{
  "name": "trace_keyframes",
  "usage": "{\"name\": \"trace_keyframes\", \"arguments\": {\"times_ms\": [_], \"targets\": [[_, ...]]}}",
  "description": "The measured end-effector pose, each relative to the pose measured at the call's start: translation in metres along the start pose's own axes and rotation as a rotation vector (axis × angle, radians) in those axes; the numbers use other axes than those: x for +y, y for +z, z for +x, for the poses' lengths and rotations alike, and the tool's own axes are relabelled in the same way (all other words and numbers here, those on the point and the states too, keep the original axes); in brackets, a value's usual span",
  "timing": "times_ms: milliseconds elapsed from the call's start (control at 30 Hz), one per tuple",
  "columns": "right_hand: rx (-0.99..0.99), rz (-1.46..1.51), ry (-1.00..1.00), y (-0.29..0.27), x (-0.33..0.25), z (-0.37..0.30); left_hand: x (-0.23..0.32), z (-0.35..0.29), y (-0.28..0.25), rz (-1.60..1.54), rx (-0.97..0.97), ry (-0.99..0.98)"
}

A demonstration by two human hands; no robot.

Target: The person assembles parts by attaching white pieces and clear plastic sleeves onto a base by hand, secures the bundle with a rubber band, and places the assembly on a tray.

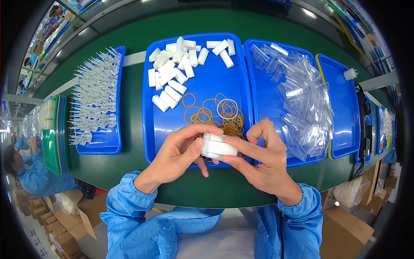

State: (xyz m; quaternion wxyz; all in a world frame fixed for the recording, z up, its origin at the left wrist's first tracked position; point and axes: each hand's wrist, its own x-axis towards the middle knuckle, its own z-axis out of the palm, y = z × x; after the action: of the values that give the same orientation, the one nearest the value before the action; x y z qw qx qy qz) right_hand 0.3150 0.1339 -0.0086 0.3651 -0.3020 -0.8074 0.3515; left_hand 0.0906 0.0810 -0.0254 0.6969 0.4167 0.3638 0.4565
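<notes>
Both of my hands meet over the near edge of the middle blue tray point(197, 39), around a white bundle point(221, 149) with a translucent round end at its left. My left hand point(179, 149) grips that round end between thumb and fingers. At the bundle's right, the thumb and index finger of my right hand point(265, 162) pinch the white pieces. Tan rubber bands point(235, 125) lie heaped just beyond my hands, with a pale ring point(227, 108) on top. Several white blocks point(172, 64) are scattered at the tray's far side.
To the left, a blue tray point(101, 147) carries rows of upright white spiky parts point(95, 95). Clear plastic tubes point(302, 95) fill another tray at the right. Beyond it, a blue tray point(343, 108) holds one small white part point(350, 74). A co-worker point(43, 170) sits at far left; cardboard boxes point(347, 233) stand below.
</notes>
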Motion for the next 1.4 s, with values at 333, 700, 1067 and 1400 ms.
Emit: {"name": "trace_keyframes", "arguments": {"times_ms": [333, 700, 1067, 1400], "targets": [[0.136, -0.666, -0.047, -0.035, 0.019, 0.025, 0.001, 0.000, -0.007, -0.180, 0.119, 0.014], [0.134, -1.086, 0.243, -0.089, 0.024, 0.024, 0.003, 0.003, 0.004, 0.097, 0.270, 0.110], [0.119, -0.458, 0.284, -0.082, 0.001, 0.023, 0.001, 0.001, 0.004, 0.124, 0.250, 0.114], [-0.027, 0.346, 0.147, -0.026, -0.001, 0.015, 0.001, 0.001, 0.007, 0.333, 0.253, 0.198]]}}
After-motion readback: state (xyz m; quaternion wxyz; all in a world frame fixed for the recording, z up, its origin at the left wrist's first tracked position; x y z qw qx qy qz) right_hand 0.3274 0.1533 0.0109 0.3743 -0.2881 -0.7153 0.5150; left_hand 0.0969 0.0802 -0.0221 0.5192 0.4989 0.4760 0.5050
